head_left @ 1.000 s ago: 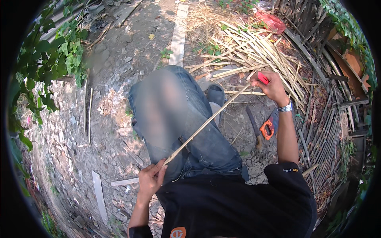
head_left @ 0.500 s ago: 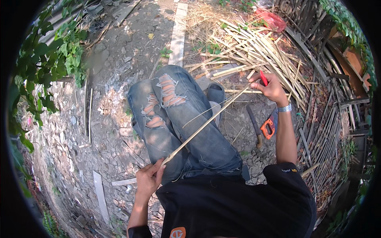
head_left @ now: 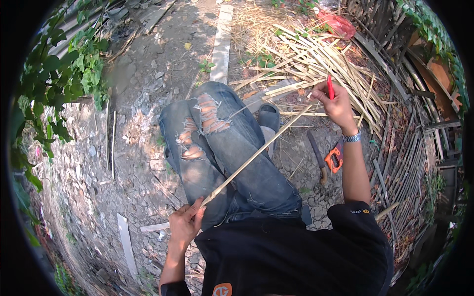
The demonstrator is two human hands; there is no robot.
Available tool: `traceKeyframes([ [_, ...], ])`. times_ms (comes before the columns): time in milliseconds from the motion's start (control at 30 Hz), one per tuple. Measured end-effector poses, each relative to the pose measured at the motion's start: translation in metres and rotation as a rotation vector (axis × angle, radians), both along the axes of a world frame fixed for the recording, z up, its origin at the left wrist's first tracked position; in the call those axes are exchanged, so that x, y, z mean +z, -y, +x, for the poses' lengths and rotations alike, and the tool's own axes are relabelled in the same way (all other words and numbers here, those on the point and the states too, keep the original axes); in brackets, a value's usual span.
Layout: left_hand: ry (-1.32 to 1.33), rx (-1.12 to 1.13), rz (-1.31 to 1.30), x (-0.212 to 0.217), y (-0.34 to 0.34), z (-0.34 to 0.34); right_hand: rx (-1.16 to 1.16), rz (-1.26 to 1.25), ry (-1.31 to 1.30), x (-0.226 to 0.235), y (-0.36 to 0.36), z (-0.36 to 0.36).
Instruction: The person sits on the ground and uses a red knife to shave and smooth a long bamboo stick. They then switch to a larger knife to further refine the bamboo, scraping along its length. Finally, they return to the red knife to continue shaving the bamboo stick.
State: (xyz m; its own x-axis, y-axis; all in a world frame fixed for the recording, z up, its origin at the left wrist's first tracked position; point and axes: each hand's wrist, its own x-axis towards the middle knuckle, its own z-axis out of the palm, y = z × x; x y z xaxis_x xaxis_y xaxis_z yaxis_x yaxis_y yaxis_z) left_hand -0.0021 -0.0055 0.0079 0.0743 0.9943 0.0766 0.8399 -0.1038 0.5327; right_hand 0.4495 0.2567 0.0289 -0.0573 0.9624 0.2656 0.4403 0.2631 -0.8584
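Your left hand (head_left: 184,223) pinches one end of a pale strip (head_left: 256,155) between thumb and fingers. The strip slants over your jeans (head_left: 266,183), its far end just beside your right hand (head_left: 338,107), which curls closed around a red tool (head_left: 330,88), near the strip pile (head_left: 340,64).

I count two hands (head_left: 185,222) (head_left: 336,102), one watch (head_left: 352,136), one held strip (head_left: 256,155), one red tool (head_left: 330,86). I see one saw (head_left: 336,149), one knife (head_left: 314,148).

An orange-handled saw (head_left: 338,150) lies beside a long knife (head_left: 315,151) (wooden-handled), a reddish, perhaps plastic, bag (head_left: 339,25) farther off.
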Motion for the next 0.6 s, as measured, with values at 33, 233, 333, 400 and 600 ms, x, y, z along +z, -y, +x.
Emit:
traceKeyframes([
  [33, -0.013, -0.002, -0.001, 0.0, 0.001, -0.001, -0.1, 0.015, -0.072, 0.002, -0.005, 0.003],
  [233, 0.035, 0.012, -0.029, -0.003, 0.002, -0.001, -0.558, 0.146, -0.781, -0.03, -0.059, 0.126],
  [333, 0.082, 0.004, -0.056, -0.001, 0.001, 0.0, -0.824, 0.191, -0.276, -0.035, -0.056, 0.16],
  [400, 0.192, 0.038, -0.155, 0.003, -0.002, 0.005, -0.843, 0.138, 0.102, -0.036, -0.041, 0.153],
  [600, 0.413, 0.059, -0.359, 0.001, -0.014, 0.034, -0.343, -0.157, 0.021, -0.028, 0.033, 0.016],
])
